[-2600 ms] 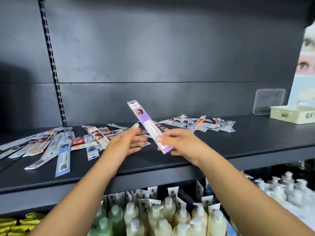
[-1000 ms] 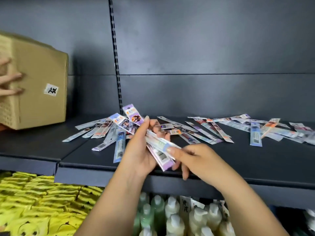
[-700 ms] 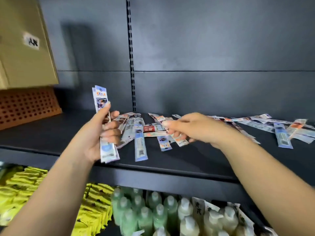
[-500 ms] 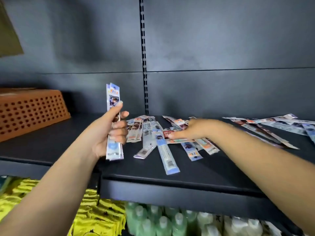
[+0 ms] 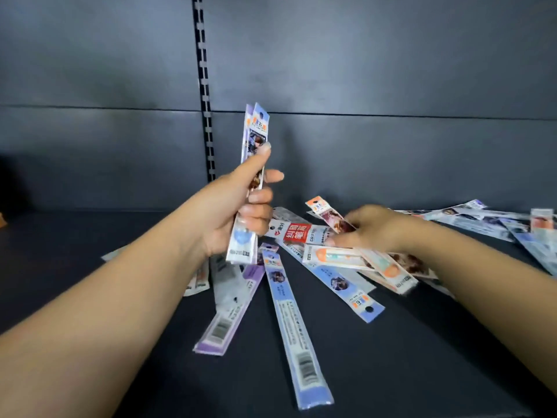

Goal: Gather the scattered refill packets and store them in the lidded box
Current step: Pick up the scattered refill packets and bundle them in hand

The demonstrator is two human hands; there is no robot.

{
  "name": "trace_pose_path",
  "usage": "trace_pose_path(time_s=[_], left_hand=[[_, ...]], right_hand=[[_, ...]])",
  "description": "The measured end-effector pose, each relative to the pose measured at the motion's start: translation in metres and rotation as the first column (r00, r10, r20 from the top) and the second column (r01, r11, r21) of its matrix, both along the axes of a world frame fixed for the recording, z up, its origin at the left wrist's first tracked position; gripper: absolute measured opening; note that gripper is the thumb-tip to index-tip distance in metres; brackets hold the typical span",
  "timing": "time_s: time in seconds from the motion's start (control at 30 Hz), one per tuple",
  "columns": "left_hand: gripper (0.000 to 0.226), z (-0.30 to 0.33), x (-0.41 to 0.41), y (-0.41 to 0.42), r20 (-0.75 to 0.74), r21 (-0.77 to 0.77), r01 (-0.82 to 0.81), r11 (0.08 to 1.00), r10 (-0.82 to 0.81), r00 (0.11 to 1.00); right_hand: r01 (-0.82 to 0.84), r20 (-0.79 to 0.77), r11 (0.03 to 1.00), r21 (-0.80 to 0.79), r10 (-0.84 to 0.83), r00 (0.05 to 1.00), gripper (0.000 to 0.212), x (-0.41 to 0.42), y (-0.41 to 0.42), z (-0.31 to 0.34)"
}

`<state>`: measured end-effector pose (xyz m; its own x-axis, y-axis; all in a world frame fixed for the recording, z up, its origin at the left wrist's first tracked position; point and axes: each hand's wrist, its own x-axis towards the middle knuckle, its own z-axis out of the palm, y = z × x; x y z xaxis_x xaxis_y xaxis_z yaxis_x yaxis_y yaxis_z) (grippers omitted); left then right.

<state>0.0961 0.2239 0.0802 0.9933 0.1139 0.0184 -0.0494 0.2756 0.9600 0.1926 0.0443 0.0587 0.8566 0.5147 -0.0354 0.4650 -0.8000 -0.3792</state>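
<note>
Lying scattered on the dark shelf, the refill packets fan out in a loose heap between the person's two forearms, with more strewn along the back at far right. A long blue packet points toward the shelf's front edge; a lilac one lies just beside it to the left, and a red-labelled packet sits near the heap's middle. The left hand is raised above the shelf, fingers curled and thumb pressed around an upright bundle of packets. The right hand rests low on the heap, fingers closed on an orange-tipped packet; blur hides how many it holds. Behind stands the dark back panel with its slotted upright. The lidded box is out of view.
</note>
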Motion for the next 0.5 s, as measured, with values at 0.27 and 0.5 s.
trace_pose_path(time_s=[0.27,0.5], left_hand=[[0.039,-0.021,0.010,0.006,0.008,-0.029,-0.099,0.995,0.099,0.995],[0.042,-0.021,0.001,0.001,0.025,0.018,0.011,1.000,-0.011,1.000]], right_hand=[[-0.080,-0.119,0.861,0.501,0.160,0.980,0.010,0.004,-0.009,0.016],[0.016,-0.137,0.999,0.047,-0.009,0.990,0.032,-0.005,-0.036,0.034]])
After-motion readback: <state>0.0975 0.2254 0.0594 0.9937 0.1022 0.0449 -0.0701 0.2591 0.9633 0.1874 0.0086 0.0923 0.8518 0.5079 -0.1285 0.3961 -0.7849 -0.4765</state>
